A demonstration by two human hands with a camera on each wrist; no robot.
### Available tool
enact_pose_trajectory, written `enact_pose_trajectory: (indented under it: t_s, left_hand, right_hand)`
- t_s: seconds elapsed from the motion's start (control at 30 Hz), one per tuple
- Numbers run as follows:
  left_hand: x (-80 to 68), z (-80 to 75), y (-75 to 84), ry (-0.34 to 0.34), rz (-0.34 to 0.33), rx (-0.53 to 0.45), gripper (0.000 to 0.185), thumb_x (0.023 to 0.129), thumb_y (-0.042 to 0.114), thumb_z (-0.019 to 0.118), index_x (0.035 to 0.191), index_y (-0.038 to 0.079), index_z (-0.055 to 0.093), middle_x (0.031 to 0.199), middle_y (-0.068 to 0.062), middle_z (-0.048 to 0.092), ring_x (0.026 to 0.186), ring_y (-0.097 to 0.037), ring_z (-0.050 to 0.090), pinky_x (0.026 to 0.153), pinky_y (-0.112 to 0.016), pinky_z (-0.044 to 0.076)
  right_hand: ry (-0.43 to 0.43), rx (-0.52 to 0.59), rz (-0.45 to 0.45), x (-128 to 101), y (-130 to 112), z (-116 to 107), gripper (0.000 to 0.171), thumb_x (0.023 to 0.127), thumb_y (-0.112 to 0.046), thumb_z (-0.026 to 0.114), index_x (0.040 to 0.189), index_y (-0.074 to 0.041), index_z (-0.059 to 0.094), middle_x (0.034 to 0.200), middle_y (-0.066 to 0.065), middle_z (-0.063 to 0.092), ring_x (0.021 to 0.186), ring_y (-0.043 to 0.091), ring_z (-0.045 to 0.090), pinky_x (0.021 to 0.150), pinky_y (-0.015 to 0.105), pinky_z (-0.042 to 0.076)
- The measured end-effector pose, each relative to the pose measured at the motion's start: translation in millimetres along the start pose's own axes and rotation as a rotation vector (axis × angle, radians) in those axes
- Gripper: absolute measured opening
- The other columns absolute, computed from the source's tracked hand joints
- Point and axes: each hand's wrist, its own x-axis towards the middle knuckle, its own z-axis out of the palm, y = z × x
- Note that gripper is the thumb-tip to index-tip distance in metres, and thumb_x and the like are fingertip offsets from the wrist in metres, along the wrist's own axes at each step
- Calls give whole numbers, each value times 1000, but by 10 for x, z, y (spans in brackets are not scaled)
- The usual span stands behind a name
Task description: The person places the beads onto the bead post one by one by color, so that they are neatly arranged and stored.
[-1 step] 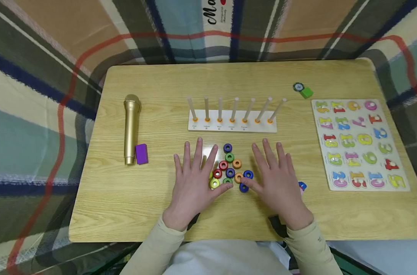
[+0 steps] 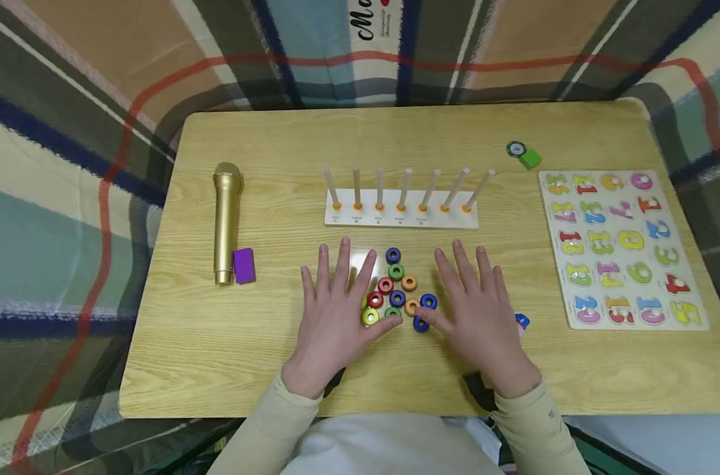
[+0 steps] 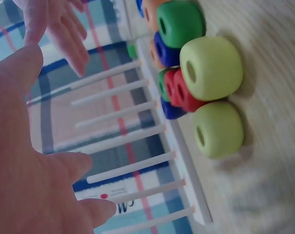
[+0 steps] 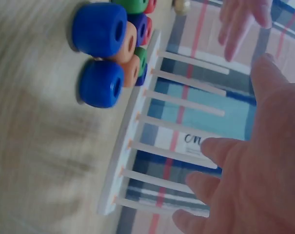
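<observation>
My left hand (image 2: 333,320) is spread with straight fingers, left of a cluster of coloured ring beads, its thumb over the nearest ones. My right hand (image 2: 483,323), equally spread, is to the cluster's right, thumb pointing at a blue bead (image 2: 420,330). Neither hand holds anything. Among the beads are a yellow bead (image 3: 220,73), a green bead (image 3: 188,24), a red bead (image 2: 380,285), an orange bead (image 2: 409,289) and a large-looking blue bead (image 4: 93,29). Beyond them stands a white peg rack (image 2: 372,220) with several bare upright pegs.
On the left lie a gold microphone (image 2: 225,224) and a purple block (image 2: 244,266). A number puzzle board (image 2: 621,257) is at right. A green block (image 2: 531,159) and a dark round chip (image 2: 510,150) sit at the back right. A small blue piece (image 2: 523,320) is partly behind my right hand.
</observation>
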Motion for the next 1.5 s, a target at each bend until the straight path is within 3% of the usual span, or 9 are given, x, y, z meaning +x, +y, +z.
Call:
enact_pose_trajectory:
  t_s: [0.27, 0.37, 0.5, 0.63, 0.83, 0.97, 1.07, 1.27, 1.5]
  left_hand:
    - [-12, 16, -19, -1, -9, 22, 104, 83, 81, 59, 164, 27, 23, 174, -12, -2, 158, -46, 1, 122, -73, 10]
    - [-10, -7, -43, -3, -10, 29, 104, 82, 81, 59, 164, 26, 24, 174, -13, 1, 158, -46, 3, 122, -73, 10]
    - [6, -48, -105, -41, -17, 17, 102, 84, 80, 57, 164, 26, 24, 173, -14, 5, 158, -45, 4, 124, -70, 11]
    - [68, -156, -260, -103, -58, -41, 97, 90, 77, 52, 165, 26, 19, 173, -13, 9, 159, -43, 4, 127, -65, 11]
    - [391, -146, -616, -140, -132, -215, 84, 99, 67, 46, 164, 20, 23, 172, -14, 14, 158, -42, 13, 126, -62, 18]
    - [641, -53, -795, -143, -133, -259, 80, 101, 65, 44, 163, 17, 27, 172, -14, 13, 157, -45, 14, 126, -62, 19]
    - [721, -20, -854, -155, -134, -244, 80, 101, 65, 43, 163, 17, 27, 173, -12, 12, 157, -46, 12, 127, -61, 16]
    - [658, -2, -861, -193, -141, -189, 79, 100, 62, 48, 163, 18, 28, 173, -10, 10, 158, -45, 8, 127, -63, 9]
    - [635, 40, -831, -190, -120, -207, 76, 102, 60, 47, 163, 22, 26, 174, -7, 10, 158, -43, 8, 126, -65, 11]
  right_hand:
    - [5, 36, -34, 29, -84, 6, 91, 92, -64, 62, 162, -16, 29, 170, 15, 22, 156, 47, 15, 123, 69, 19]
    - [56, 58, -91, 62, -159, 22, 80, 94, -55, 66, 157, -14, 40, 164, 15, 38, 151, 43, 33, 121, 63, 31]
    - [97, 84, -212, 204, -300, 101, 49, 98, -25, 69, 144, -13, 59, 145, 10, 61, 132, 32, 58, 107, 53, 49]
    - [19, 24, -298, 398, -460, 167, 39, 98, -7, 63, 135, -17, 67, 141, 4, 65, 124, 27, 62, 101, 47, 51]
    - [-38, -64, -269, 491, -545, 211, 33, 99, -8, 62, 126, -23, 73, 129, -1, 73, 113, 25, 62, 93, 42, 47]
    - [14, -93, -258, 510, -592, 225, 24, 97, -18, 70, 119, -26, 76, 117, -4, 76, 102, 23, 63, 87, 41, 45]
    - [48, -98, -264, 546, -636, 240, 18, 97, -24, 71, 113, -25, 78, 109, -5, 77, 95, 22, 63, 83, 40, 45]
    - [135, -52, -251, 659, -677, 187, 22, 97, -29, 70, 114, -15, 74, 102, 2, 78, 92, 25, 68, 78, 41, 48]
    - [426, 188, -257, 1067, -840, -201, 26, 96, -26, 72, 114, -8, 72, 105, 8, 78, 89, 28, 71, 74, 42, 54]
